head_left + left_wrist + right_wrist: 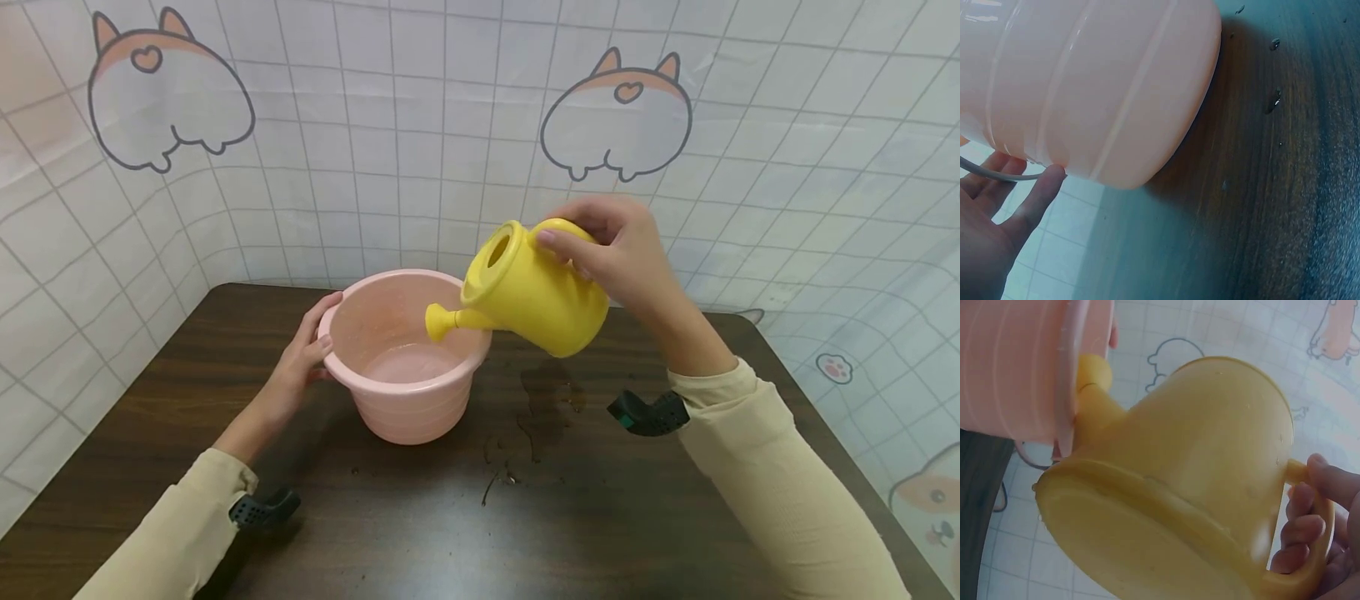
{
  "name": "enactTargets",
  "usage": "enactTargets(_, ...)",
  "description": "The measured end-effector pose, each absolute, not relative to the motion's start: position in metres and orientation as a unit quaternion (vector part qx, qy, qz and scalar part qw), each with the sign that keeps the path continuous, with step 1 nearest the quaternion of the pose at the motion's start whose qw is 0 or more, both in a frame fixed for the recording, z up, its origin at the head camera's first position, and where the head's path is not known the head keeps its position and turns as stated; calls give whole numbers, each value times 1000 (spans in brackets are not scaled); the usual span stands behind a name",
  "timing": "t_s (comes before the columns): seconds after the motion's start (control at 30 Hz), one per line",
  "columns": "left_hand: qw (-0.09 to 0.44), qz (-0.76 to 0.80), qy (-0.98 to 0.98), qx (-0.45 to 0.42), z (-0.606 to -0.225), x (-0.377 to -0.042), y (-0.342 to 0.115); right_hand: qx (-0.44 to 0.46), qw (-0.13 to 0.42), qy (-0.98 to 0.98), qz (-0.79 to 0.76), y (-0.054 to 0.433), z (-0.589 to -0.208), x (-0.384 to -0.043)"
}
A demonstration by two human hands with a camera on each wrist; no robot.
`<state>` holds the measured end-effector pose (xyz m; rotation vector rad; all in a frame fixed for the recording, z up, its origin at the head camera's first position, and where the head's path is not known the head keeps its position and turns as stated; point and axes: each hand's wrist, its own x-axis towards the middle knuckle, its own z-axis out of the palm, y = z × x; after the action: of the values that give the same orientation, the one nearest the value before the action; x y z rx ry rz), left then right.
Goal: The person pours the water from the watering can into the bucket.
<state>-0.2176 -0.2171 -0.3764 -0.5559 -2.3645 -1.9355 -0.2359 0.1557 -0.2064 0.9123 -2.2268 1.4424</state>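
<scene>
A yellow watering can [536, 287] is held up and tilted by my right hand [626, 250], whose fingers wrap its handle [1317, 550]. Its spout reaches over the near right rim of a pink bucket [412, 408], with the round spout head above the inside. Some water lies in the bottom of the bucket. My left hand [296, 354] grips the bucket's left rim, fingers along the outside and thumb toward the front. Drops cling to the can's base in the right wrist view. The bucket's ridged side fills much of the left wrist view.
The dark wooden table [420, 533] carries wet patches and a puddle [551, 400] right of the bucket. A white grid-patterned curtain [450, 150] with cartoon animals hangs close behind the table and along both sides. Dark devices sit on both wrists.
</scene>
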Motion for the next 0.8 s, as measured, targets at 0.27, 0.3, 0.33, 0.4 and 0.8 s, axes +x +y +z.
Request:
enactTargets(0.27, 18, -624, -761, -179, -377, -217, -218, 333, 196, -740, 551, 164, -223, -224)
enactTargets(0.3, 18, -622, -762, -179, -377, -217, -218, 324, 197, -736, 561, 165, -226, -222)
enactTargets(0.33, 18, -620, -763, -179, -377, -217, -218, 317, 196, -730, 573, 167, -228, -220)
enactTargets(0.4, 17, -616, -767, -179, -377, -216, -218, 308, 194, -715, 596, 169, -235, -218)
enactTargets(0.8, 19, -621, -761, -184, -377, -217, -218, 276, 212, -632, 692, 180, -262, -215)
